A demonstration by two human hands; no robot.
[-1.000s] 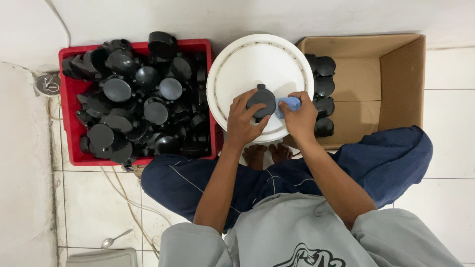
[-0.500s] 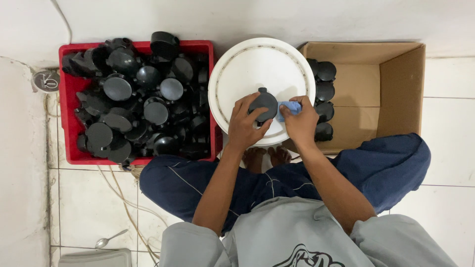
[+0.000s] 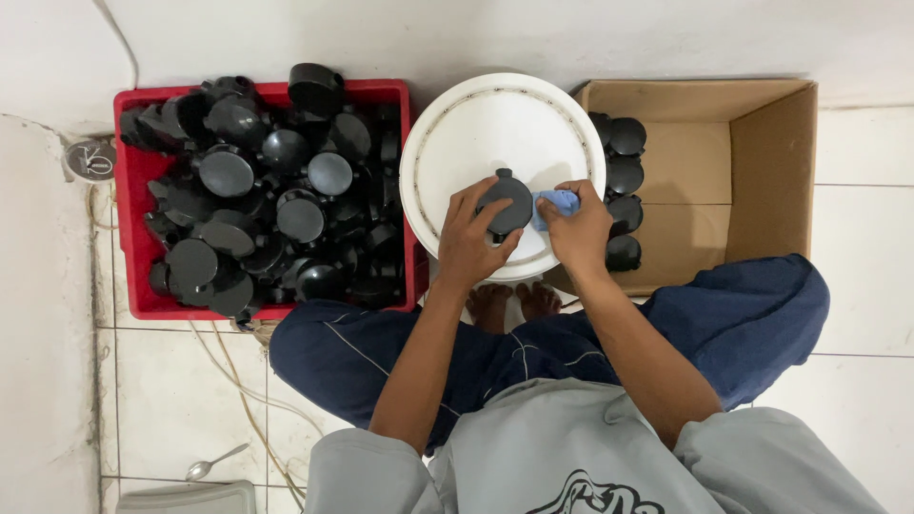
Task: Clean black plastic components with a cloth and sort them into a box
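Red plastic marks the far left of the scene: a red crate (image 3: 133,238) at nine o'clock from the hands, heaped with black round caps (image 3: 276,181), domed or flat on top, lying at all angles. Below it on the tiled floor, toward seven o'clock, a metal spoon (image 3: 211,463) lies beside thin cables.

In the middle stands a white bucket lid (image 3: 495,114), which serves as the work surface. On it, just below centre, the left hand (image 3: 468,238) grips one black cap (image 3: 506,203), fingers curled around its lower left rim and thumb along its lower edge, so the cap sits pinned against the lid. At three o'clock from the cap, touching its right edge, the right hand (image 3: 581,231) is closed on a small blue cloth (image 3: 555,201), of which only a fold shows past the fingertips.

Compared with a second ago, very little has shifted: the cap and both hands sit in almost the same spot on the lid, and the cloth has crept only slightly along the cap's right side. That reads as small wiping strokes on one piece, with the piece not yet set aside.

Farther right, at three o'clock, an open cardboard box (image 3: 762,162) holds a short column of similar black caps (image 3: 624,181) along its left wall; the rest of its floor shows bare cardboard.
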